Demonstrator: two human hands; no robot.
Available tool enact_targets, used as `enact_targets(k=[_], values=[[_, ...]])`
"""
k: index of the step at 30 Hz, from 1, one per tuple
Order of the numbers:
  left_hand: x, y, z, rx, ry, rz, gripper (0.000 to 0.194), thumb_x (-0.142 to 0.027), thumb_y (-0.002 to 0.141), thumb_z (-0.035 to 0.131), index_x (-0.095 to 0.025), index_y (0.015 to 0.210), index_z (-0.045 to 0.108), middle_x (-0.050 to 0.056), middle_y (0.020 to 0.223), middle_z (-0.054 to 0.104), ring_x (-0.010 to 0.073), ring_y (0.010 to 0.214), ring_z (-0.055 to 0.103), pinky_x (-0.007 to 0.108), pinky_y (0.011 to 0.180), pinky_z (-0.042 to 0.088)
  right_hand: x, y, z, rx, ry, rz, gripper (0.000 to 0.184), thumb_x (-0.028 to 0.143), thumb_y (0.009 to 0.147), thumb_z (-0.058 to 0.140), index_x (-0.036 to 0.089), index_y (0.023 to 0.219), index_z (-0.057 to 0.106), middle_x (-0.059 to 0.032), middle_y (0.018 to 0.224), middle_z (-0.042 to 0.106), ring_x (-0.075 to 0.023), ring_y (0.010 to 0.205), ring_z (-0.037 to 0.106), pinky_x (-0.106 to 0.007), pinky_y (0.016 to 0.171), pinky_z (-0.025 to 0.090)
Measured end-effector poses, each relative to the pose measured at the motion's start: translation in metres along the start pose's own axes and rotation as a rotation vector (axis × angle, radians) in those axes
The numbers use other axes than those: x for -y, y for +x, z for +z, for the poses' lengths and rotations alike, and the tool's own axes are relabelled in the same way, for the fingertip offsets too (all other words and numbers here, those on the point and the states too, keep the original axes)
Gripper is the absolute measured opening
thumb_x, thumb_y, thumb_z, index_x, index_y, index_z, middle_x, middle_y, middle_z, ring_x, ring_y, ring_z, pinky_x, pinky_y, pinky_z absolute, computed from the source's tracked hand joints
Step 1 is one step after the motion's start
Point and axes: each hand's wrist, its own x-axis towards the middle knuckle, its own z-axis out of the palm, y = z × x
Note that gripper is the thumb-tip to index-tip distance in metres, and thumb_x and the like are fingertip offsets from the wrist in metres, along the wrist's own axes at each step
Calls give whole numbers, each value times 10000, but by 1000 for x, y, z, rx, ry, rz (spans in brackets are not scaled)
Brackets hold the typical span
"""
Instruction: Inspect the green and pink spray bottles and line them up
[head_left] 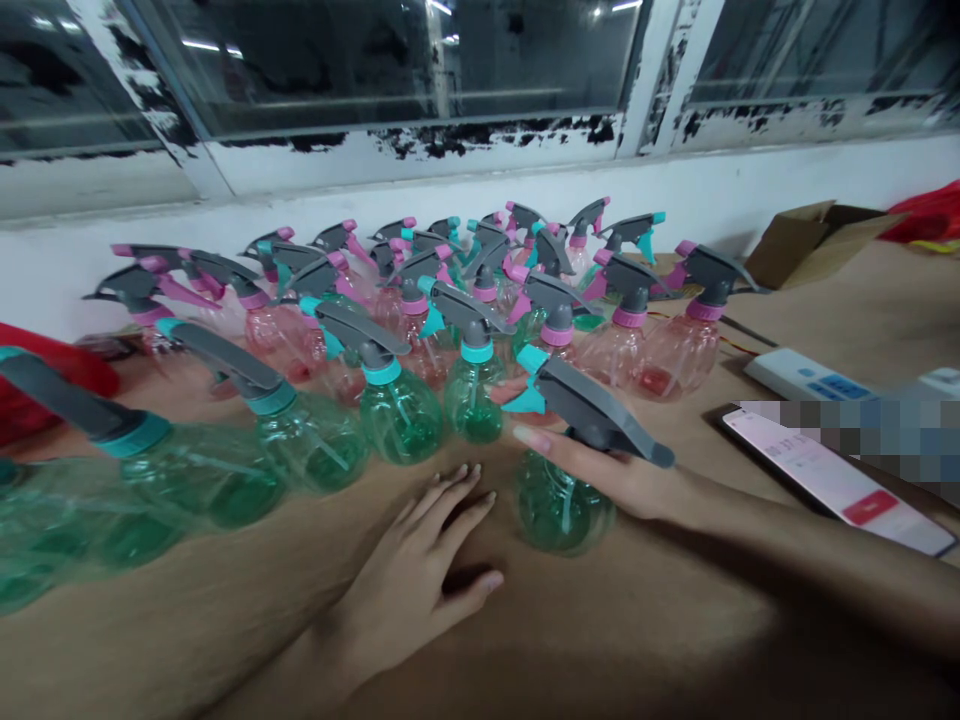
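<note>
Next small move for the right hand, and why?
Probably settle the round, translucent green plastic spray bottle on the brown tabletop before loosening the right hand, which holds it near the neck: similar green bottles stand close behind, and the open left hand isn't supporting it. Whether its base already touches is unclear.

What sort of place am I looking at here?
Probably a small factory or workshop, though that isn't certain. Many near-identical spray bottles crowd a brown work surface, a cardboard box sits near the wall, and the window frame behind is blotched with dark patches.
</note>
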Motion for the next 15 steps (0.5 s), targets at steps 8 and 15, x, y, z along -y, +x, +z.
enact_targets(k=[8,15], values=[[0,0,-1,2,-6,8,542,-451,908,549,-215,1374,404,103,1479,354,293,1330,354,492,1041,359,4,4,-6,-18,-77,18,195,420,844,583,230,801,580,26,675,561,-146,649,538,-297,607,439],[0,-1,0,-50,20,-20,528,-448,905,550,-219,1363,421,100,1475,358,297,1318,370,488,1044,357,-1,1,-1,1,82,31,232,374,848,585,230,1030,594,-21,833,669,-187,798,650,-310,699,501]])
